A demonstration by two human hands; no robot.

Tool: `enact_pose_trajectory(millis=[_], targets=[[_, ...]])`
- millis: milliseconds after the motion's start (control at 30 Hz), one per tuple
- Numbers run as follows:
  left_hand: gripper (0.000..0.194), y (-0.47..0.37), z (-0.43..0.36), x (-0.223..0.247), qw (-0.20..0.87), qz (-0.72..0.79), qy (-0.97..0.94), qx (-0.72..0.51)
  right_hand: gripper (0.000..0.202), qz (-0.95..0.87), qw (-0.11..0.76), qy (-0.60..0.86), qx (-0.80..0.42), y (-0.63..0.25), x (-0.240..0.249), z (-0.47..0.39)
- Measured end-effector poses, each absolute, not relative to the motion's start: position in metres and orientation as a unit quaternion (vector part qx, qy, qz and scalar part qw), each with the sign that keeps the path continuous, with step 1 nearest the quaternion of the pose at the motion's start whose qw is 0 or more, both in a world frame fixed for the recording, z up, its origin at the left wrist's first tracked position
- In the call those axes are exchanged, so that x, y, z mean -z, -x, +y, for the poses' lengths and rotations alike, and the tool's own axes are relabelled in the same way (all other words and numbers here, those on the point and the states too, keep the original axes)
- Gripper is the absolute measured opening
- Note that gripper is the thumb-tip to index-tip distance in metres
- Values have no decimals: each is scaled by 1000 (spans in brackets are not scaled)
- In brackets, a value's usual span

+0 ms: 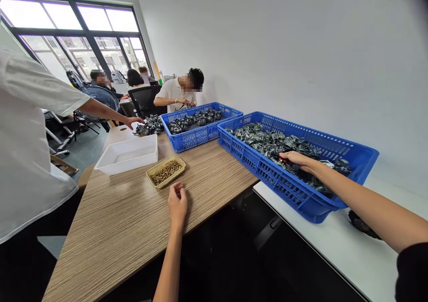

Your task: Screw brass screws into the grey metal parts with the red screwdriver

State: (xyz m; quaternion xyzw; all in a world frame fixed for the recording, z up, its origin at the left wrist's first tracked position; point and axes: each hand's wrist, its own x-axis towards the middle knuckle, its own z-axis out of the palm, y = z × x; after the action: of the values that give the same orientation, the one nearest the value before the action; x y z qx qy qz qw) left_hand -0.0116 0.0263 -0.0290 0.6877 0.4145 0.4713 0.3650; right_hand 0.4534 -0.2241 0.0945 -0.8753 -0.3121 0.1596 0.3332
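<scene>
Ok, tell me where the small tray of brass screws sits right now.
In the head view the small tray of brass screws sits on the wooden table, just beyond the left hand and beside the white bin.

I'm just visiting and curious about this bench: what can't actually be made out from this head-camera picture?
- Right hand: its fingertips sink among the metal parts in the near blue crate, so a grip cannot be told.
- Left hand: seen from the back, its palm on the wooden table is hidden.
- Small pieces in the yellow tray: too small to identify.
- Dark object behind the right forearm: partly covered.
</scene>
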Motion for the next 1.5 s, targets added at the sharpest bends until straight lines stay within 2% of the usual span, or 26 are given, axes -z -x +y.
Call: enact_pose_trajectory(millis=[133, 467, 833, 1500], targets=[[28, 11, 27, 30, 368, 414, -689, -468, 45, -278, 349, 869, -214, -450, -99, -224], [30, 13, 27, 30, 373, 419, -687, -463, 42, -243, 392, 852, -247, -443, -110, -225], [30, 12, 27, 30, 364, 413, -696, -461, 32, -211, 427, 844, -245, -446, -100, -221], [30, 12, 27, 29, 379, 421, -684, -459, 29, -192, 456, 834, -245, -446, -100, -217]])
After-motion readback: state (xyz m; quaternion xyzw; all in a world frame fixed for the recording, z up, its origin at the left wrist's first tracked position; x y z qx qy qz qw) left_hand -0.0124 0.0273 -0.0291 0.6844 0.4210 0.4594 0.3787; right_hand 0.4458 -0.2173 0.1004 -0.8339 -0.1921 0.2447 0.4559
